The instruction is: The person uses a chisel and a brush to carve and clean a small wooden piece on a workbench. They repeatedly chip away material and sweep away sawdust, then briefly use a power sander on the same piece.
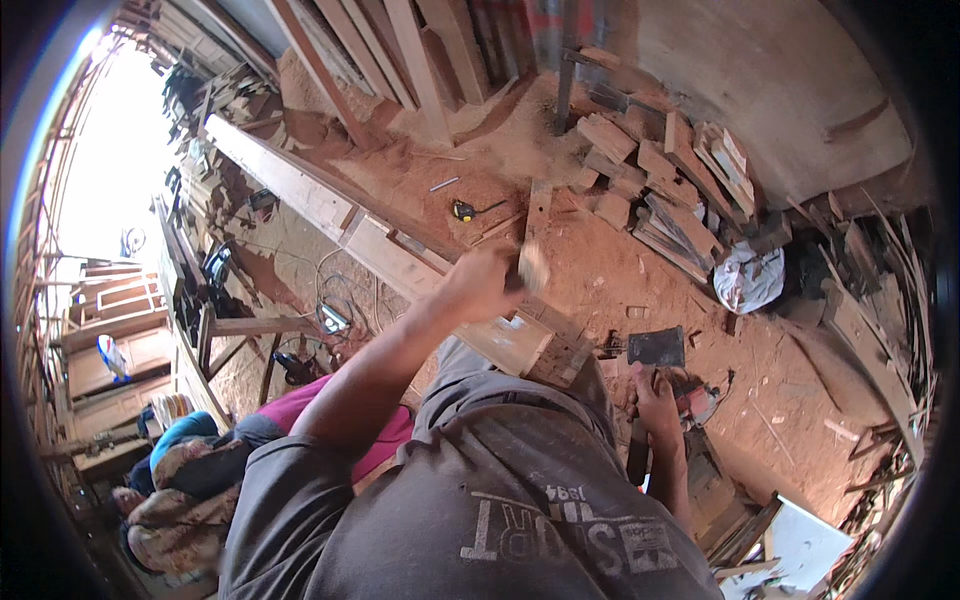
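Note:
My left hand (485,287) is closed around a small pale wooden piece (534,266), blurred, above the long wooden beam. Its exact kind I cannot make out. The beam (300,195) runs from the far left toward my body, and a block-like wooden end (510,345) lies in front of my waist. At my right side, my right hand (655,398) is closed around a dark tool. A flat black rectangular part (656,347) shows just beyond the fingers, and a dark length (638,450) extends below them; whether both belong to one tool is unclear.
A yellow-and-black tape measure (463,210) lies on the sawdust-covered ground beyond the beam. Offcuts (655,180) are heaped at the far right, beside a white sack (750,275). A red power tool (698,403) rests near my right hand. Cloths (195,500) lie at lower left.

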Available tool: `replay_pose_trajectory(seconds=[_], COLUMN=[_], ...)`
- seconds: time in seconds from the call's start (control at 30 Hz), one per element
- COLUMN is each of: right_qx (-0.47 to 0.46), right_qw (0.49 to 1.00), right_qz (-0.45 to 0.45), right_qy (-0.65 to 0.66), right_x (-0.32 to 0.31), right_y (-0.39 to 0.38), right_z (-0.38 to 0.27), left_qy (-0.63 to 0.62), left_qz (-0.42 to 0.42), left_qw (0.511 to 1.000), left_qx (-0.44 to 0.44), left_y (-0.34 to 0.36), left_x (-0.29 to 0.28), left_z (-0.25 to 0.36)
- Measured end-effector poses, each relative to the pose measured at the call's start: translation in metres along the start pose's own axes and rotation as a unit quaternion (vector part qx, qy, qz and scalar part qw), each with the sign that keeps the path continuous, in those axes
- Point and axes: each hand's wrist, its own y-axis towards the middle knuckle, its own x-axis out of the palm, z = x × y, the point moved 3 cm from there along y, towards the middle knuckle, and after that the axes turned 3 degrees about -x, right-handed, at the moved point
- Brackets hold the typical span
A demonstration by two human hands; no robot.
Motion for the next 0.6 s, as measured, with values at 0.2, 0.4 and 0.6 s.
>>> replay_pose_trajectory(seconds=[0.2, 0.4, 0.6], right_qx=[0.025, 0.005, -0.08], right_qw=[0.999, 0.997, 0.992], right_qz=[-0.007, -0.039, -0.029], right_qy=[-0.023, -0.064, -0.096], right_x=[-0.008, -0.015, -0.009], right_y=[0.014, 0.039, 0.068], right_z=[0.016, 0.021, 0.032], left_qy=[0.024, 0.024, 0.02], left_qz=[-0.061, 0.007, -0.064], left_qw=[0.998, 0.991, 0.996], left_qx=[-0.024, -0.129, -0.056], left_y=[-0.14, -0.136, -0.119], left_x=[0.079, 0.053, 0.03], left_z=[-0.033, -0.002, -0.003])
